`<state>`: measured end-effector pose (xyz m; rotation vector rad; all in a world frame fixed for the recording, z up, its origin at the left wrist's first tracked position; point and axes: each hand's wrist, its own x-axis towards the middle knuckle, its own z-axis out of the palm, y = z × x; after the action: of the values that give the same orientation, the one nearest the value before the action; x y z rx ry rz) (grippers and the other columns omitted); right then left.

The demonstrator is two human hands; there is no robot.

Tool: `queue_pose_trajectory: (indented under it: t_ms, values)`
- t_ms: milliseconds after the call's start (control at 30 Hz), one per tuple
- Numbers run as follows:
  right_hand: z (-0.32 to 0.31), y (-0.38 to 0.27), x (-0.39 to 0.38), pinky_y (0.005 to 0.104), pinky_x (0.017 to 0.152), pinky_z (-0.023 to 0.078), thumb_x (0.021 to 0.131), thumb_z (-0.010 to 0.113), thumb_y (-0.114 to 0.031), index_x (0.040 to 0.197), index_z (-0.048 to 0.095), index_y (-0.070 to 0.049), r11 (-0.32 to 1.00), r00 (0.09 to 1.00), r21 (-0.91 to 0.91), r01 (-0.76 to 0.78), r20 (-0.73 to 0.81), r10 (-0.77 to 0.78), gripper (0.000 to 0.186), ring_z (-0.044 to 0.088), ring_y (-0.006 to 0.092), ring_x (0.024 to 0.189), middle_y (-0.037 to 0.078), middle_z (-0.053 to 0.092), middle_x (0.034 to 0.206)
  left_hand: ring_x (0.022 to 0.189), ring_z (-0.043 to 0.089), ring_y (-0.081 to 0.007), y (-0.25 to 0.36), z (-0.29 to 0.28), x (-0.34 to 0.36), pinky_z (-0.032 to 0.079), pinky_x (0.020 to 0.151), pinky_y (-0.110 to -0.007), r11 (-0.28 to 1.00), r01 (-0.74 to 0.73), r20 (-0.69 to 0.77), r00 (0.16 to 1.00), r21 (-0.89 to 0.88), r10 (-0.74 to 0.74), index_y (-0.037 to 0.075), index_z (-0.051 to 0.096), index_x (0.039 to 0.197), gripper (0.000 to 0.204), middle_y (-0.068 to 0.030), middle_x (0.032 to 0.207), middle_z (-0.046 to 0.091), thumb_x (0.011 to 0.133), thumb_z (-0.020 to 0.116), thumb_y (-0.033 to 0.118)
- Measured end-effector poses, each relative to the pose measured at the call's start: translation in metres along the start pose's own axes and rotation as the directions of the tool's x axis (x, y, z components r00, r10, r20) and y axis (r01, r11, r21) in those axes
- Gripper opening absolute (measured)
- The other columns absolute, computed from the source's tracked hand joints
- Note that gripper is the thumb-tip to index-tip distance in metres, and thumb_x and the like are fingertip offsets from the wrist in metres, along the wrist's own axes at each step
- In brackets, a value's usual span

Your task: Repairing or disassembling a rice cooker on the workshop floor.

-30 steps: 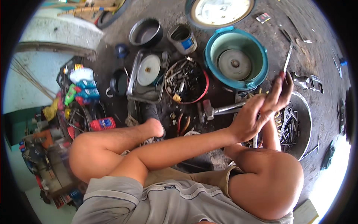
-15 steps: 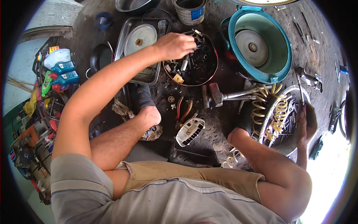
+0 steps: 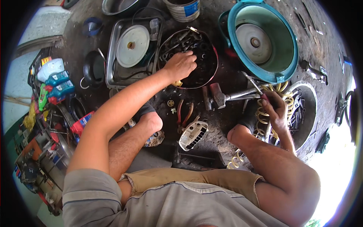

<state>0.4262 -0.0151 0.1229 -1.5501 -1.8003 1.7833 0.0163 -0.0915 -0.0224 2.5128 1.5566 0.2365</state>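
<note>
My left hand (image 3: 180, 67) reaches over a round tray (image 3: 217, 64) of dark, greasy metal parts. Its fingers are curled together, and what they hold, if anything, is hidden beneath them. In my right hand (image 3: 276, 109) is a screwdriver (image 3: 254, 84), gripped by its reddish handle, the shaft slanting up and to the left. This hand is above the coiled cream air hose (image 3: 263, 119). Between my legs lies a pale metal cover (image 3: 192, 134) with dark slots. Red-handled pliers (image 3: 180, 112) lie beside it.
Hammers (image 3: 218, 96) lie past the cover. A teal tub (image 3: 281, 77) stands far right, a bin of tools (image 3: 311, 109) near right. A metal baking tray (image 3: 109, 73) with a white disc (image 3: 130, 47) is left of the round tray. Bottles (image 3: 58, 77) stand at far left.
My right hand has swung left from beside the tool bin, bringing the screwdriver inward. My left hand has shifted nearer over the round tray. The whole view has turned slightly.
</note>
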Motion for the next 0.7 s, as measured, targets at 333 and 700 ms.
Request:
queue_pose_trajectory:
  t_ms: [333,700]
  values:
    - [-0.001,-0.004,-0.004,0.0318,0.084,0.052,0.099,0.069,-0.02,0.121,0.067,0.003,0.988,0.993,-0.106,0.111,0.057,-0.105,0.033,0.062,0.0131,0.09,0.01,0.071,0.098,0.098,0.065,-0.024,0.009,-0.017,0.005,0.058,0.075,-0.038,0.99,0.01,-0.069,0.997,-0.138,-0.02,0.004,0.067,0.084,0.007,-0.0062,0.095,0.063,0.088,0.07,0.01]
    - [0.004,-0.007,0.005,0.031,0.083,0.053,0.099,0.073,-0.025,0.124,0.068,0.004,0.991,0.989,-0.036,0.128,0.082,-0.125,0.039,0.061,0.0123,0.087,0.008,0.07,0.096,0.107,0.074,-0.0211,0.035,-0.093,0.012,0.062,0.092,-0.03,0.075,0.122,0.087,0.927,-0.99,-0.364,-0.003,0.066,0.1,0.005,-0.0183,0.121,0.072,0.099,0.071,-0.003]
